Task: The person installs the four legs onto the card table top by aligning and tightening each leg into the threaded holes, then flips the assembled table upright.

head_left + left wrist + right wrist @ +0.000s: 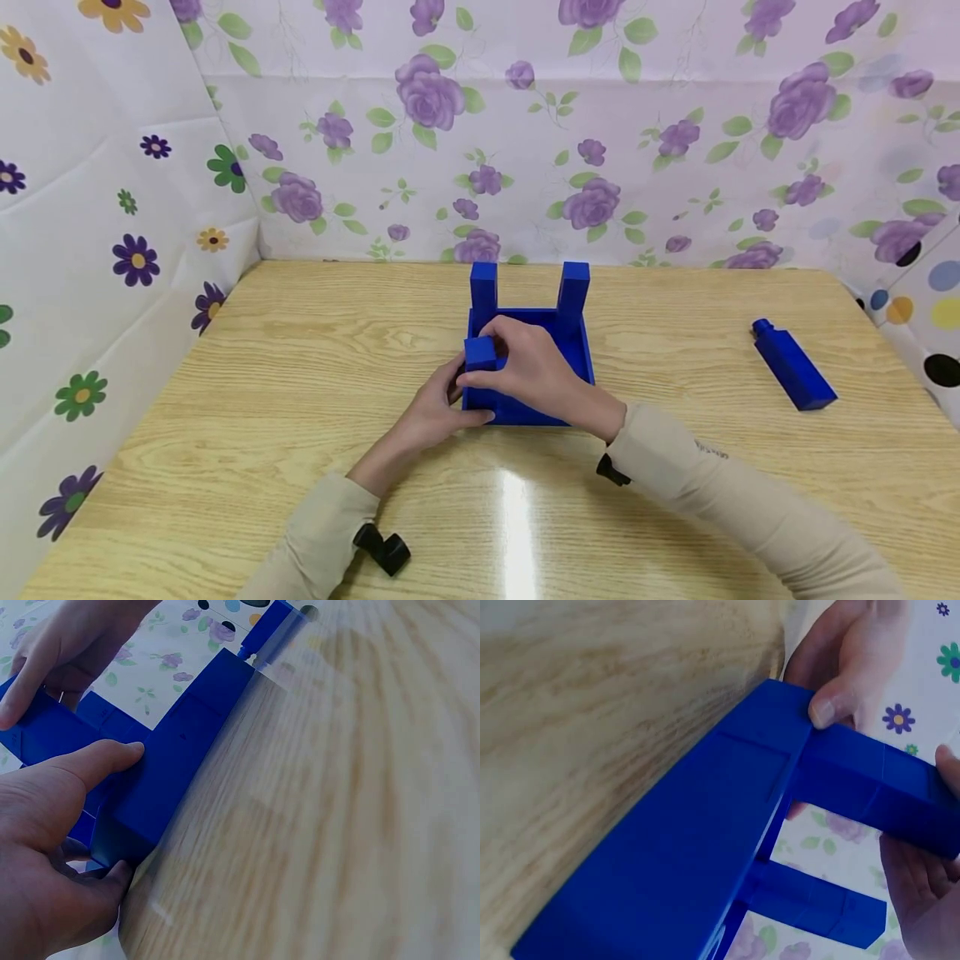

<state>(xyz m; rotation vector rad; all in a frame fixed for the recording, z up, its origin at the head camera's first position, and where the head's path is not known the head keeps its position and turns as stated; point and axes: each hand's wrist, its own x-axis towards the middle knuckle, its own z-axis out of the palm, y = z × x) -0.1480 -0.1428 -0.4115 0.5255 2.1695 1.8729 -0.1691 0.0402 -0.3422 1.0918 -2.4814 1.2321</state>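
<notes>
A shallow blue square tray-like panel with raised edges lies on the table. Two blue square legs, the back left one and the back right one, stand upright in its far corners. At the near left corner my right hand grips the upper part of a third blue leg, which is upright. My left hand holds that same corner of the panel, its thumb beside the foot of the leg and fingers curled about the outer wall. In the left wrist view the panel's side wall shows.
A loose blue leg with a threaded neck lies on the wooden table to the right. Behind the table hangs a flowered cloth, and more patterned cloth covers the left side. Black wrist straps are on both sleeves.
</notes>
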